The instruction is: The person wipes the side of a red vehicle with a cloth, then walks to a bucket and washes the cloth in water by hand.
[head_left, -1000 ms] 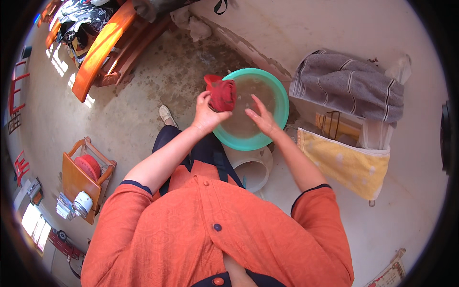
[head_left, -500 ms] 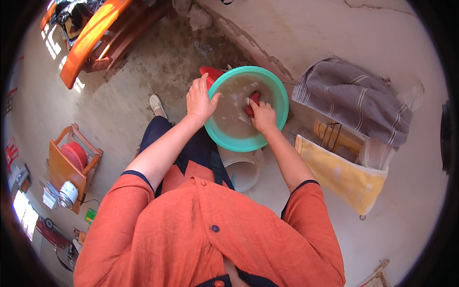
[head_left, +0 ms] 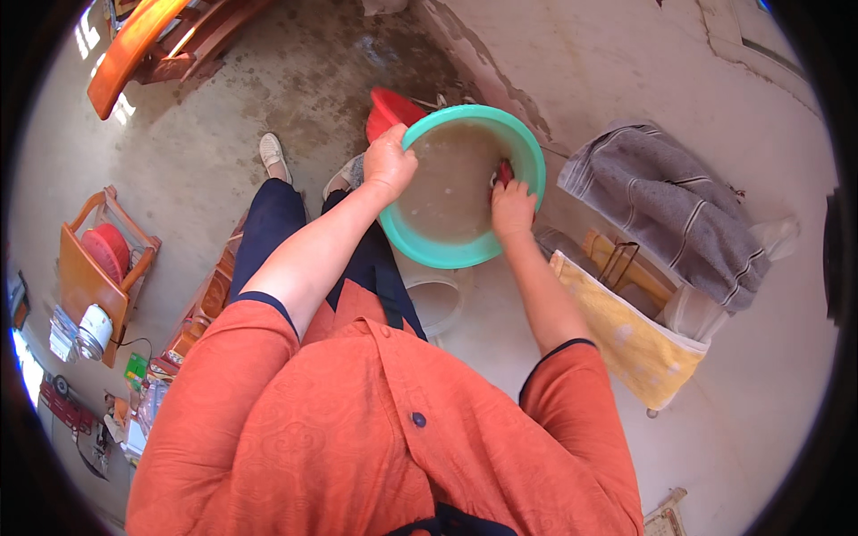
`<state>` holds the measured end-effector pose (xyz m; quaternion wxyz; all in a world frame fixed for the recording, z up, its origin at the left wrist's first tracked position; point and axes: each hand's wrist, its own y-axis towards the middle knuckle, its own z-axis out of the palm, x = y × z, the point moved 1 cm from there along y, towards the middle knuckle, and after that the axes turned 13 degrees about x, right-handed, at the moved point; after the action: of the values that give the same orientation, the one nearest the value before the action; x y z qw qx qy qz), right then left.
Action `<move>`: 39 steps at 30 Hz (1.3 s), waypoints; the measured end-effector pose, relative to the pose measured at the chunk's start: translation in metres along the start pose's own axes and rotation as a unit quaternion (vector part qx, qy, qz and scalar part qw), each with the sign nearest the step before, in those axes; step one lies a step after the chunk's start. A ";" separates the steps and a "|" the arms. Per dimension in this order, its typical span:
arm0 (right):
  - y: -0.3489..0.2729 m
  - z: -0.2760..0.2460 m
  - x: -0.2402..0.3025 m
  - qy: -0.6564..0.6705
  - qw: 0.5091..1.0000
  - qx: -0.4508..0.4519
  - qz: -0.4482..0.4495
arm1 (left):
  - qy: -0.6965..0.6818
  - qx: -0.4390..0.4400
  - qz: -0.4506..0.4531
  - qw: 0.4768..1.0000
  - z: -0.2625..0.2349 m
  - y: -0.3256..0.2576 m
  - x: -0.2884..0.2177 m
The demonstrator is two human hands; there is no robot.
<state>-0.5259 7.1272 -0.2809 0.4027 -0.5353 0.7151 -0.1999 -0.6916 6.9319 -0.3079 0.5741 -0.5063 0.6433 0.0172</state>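
Note:
A round teal basin (head_left: 413, 239) holds cloudy brownish water (head_left: 451, 183). My left hand (head_left: 390, 167) is closed around its left rim, thumb on the inner side. At the right wall my right hand (head_left: 514, 210) has its fingers curled on a dark red cloth (head_left: 505, 171), partly hidden by the hand. Whether those fingers also grip the rim, I cannot tell. Behind the basin's left side is a red plastic basin (head_left: 391, 112), partly covered. Below the near rim, a white bucket (head_left: 438, 304) shows its round mouth.
A grey striped towel (head_left: 661, 201) and a yellow towel (head_left: 626, 335) hang at the right, with a wire rack (head_left: 618, 263) between them. An orange wooden chair (head_left: 107, 259) with a red round thing stands left. Wooden furniture (head_left: 134, 54) is at upper left. The floor (head_left: 357, 62) has wet patches.
My left hand has gone from lying spread against the rim to gripping it. My right hand has moved with the red cloth from the water's middle to the basin's right wall. The view has shifted.

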 end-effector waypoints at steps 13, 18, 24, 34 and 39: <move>0.007 -0.006 -0.010 -0.070 0.994 0.068 -0.050 | 0.030 0.045 0.044 0.998 -0.006 0.002 0.000; 0.018 -0.032 -0.018 -0.159 0.983 0.011 -0.092 | 0.039 0.025 0.042 0.998 -0.005 -0.004 0.000; -0.015 0.006 0.001 -0.153 0.982 0.067 -0.090 | 0.030 0.002 0.024 0.999 0.001 -0.001 0.001; -0.059 -0.018 0.069 0.228 0.939 0.240 -0.092 | 0.032 -0.017 0.012 0.999 0.004 0.000 -0.001; -0.033 0.006 0.108 0.691 0.693 0.206 -0.021 | 0.066 0.028 -0.019 0.997 0.004 0.001 -0.003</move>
<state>-0.5127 7.0163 -0.3002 -0.1090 -0.1650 0.7212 -0.6639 -0.6896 6.9367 -0.3079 0.5443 -0.5025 0.6702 -0.0451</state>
